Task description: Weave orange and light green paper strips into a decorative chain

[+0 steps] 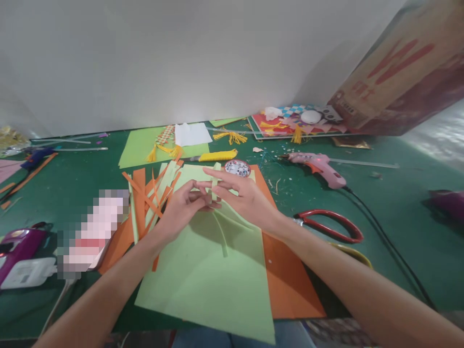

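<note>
Head view, nearest first: what lies by the table edge?

"A pale green sheet (224, 290), slanting across an orange sheet (290, 290) that shows along its right side."

"And the hands?"

"Above the green sheet. The left hand (184, 205) has its fingers curled and pinching a pale green strip (215, 181), which stands upright between the two hands. The right hand (250, 198) touches that strip, index finger stretched out past it; whether it pinches too, I can't tell."

"Anything beside them?"

"Loose orange and green strips (141, 192) crisscross at the left; a red-handled tool (358, 235) lies at the right."

"Farther out?"

"A round patterned disc (237, 168) just beyond the right hand, then a pink glue gun (328, 171) off to the right and a yellow cutter (218, 155). Behind those, white paper (192, 134) on a green sheet, and a tilted paper bag (409, 77) against the pale wall (174, 63)."
</note>
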Action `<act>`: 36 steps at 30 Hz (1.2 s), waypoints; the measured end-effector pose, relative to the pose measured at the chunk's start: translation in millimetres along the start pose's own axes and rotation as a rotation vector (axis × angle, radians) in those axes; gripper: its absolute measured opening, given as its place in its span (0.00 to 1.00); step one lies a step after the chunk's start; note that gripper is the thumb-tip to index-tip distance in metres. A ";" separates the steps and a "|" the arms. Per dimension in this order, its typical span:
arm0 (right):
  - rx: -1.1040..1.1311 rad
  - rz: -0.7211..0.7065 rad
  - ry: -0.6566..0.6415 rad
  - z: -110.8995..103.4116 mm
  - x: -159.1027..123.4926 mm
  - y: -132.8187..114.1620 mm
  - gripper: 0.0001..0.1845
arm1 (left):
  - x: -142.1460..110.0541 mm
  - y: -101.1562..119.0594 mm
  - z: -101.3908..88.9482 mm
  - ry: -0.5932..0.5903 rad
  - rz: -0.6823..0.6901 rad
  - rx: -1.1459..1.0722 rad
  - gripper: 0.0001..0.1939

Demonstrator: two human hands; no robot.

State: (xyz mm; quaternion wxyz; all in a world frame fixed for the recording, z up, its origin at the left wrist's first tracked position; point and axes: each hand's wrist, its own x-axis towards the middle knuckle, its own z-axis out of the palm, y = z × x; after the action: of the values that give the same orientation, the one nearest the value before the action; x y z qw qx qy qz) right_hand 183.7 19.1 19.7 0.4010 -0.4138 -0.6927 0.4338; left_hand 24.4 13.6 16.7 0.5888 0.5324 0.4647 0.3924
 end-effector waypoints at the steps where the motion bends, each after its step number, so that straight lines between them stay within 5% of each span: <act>1: 0.001 0.005 -0.001 0.0 0.3 -0.4 0.23 | 0.0 0.4 0.5 0.002 0.005 -0.005 0.05; 12: 0.111 0.027 -0.040 3.7 0.3 1.1 0.23 | -2.9 -2.7 0.6 -0.105 0.023 -0.139 0.09; 19: 0.126 0.039 -0.023 6.8 -0.9 5.0 0.24 | -4.2 0.7 3.9 -0.038 0.020 -0.036 0.10; 27: 0.042 0.006 0.326 -1.8 3.8 4.2 0.10 | -4.2 -0.4 0.4 0.027 0.104 -0.049 0.07; 32: 0.009 0.157 -0.034 -4.6 6.4 5.6 0.18 | -6.0 0.5 2.2 0.020 0.145 0.000 0.11; 36: 0.049 0.145 -0.063 -4.1 5.6 3.9 0.16 | -6.4 1.1 3.8 0.008 0.130 0.022 0.15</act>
State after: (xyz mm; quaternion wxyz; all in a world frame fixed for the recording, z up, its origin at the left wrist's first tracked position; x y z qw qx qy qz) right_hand 186.5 26.5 18.4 0.3565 -0.4390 -0.6624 0.4914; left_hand 26.5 6.6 18.6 0.5542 0.5664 0.4356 0.4269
